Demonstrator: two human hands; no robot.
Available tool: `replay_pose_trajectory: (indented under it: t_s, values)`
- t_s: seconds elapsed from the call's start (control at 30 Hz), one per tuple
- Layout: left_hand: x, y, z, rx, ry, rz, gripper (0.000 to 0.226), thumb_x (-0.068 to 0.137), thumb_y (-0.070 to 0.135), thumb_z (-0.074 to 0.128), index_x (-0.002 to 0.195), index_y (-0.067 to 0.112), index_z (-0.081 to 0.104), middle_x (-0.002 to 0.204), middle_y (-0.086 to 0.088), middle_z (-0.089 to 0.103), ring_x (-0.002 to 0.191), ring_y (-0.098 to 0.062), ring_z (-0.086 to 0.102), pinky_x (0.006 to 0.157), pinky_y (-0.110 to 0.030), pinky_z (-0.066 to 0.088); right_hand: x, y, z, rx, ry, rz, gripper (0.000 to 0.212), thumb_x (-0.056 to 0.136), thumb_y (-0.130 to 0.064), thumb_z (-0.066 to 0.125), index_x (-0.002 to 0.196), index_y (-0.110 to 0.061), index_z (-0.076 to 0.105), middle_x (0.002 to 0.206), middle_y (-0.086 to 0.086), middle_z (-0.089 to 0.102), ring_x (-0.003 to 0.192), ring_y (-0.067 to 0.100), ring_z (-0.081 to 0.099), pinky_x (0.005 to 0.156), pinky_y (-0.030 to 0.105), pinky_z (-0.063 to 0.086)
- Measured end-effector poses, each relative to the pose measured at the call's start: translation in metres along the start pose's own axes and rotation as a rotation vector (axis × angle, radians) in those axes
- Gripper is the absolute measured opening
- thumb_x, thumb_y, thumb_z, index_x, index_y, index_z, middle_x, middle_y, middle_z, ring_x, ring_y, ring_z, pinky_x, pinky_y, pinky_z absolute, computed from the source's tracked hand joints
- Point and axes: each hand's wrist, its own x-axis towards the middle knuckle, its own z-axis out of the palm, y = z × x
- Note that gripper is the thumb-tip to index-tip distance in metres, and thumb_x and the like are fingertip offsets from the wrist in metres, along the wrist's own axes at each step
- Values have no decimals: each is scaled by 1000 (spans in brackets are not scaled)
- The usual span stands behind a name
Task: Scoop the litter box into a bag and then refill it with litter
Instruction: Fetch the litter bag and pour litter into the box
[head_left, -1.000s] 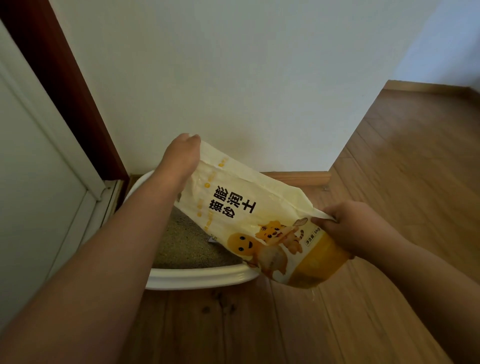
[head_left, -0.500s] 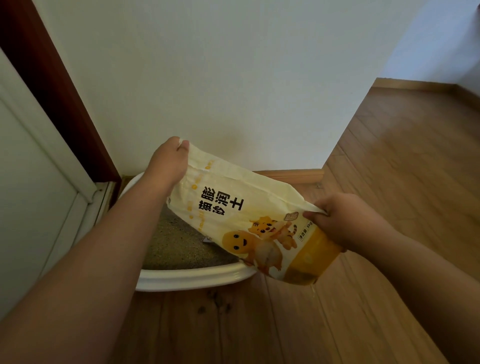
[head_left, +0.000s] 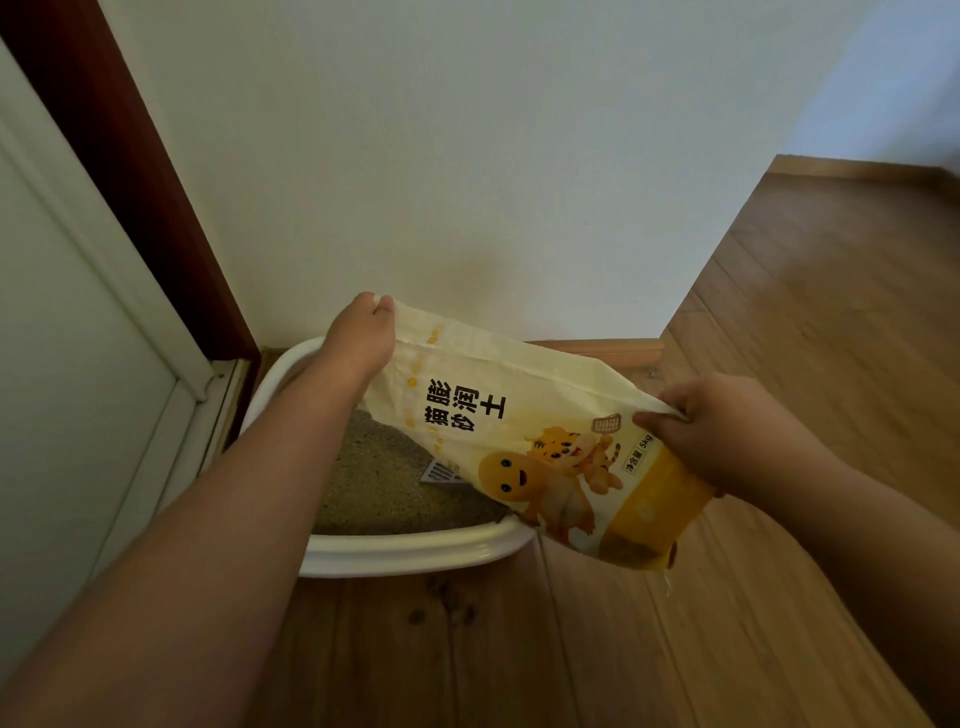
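Two hands on litter bag (head_left: 524, 441), held over litter box (head_left: 415, 553). Long axis slopes from my left hand (head_left: 363, 338), pinching the high far corner, down to my right hand (head_left: 717, 431), gripping the lower edge.

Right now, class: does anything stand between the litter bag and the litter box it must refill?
Nothing visible does. The litter bag, held by both hands, hangs directly over the open litter box.

matt woven bag (head_left: 519, 415), glossy plastic box (head_left: 415, 553), wood floor (head_left: 779, 338)
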Motion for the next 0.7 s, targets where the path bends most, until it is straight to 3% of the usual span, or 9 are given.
replay_pose_trajectory:
  t_s: [0.27,0.37,0.7]
  values:
    - [7,-10,4,65,13,-13,45,109,42,28,132,10,52,124,-13,58,111,-33,57,93,-44,47,0,-4,-4,27,-14,7,32,101,-42,54,117,-20,71,86,0,70,65,15,70,55,29,62]
    - [10,-13,4,8,1,-27,44,107,45,30,127,13,53,122,-12,59,111,-34,59,101,-52,51,0,-3,-6,27,-18,9,32,101,-41,55,119,-19,71,88,1,70,67,16,71,58,33,64]
    - [6,-8,13,2,-30,-40,46,108,44,31,135,13,50,130,-15,58,117,-37,58,102,-56,50,1,4,-15,18,27,10,30,100,-42,57,114,-19,71,78,0,69,58,13,68,44,22,54]
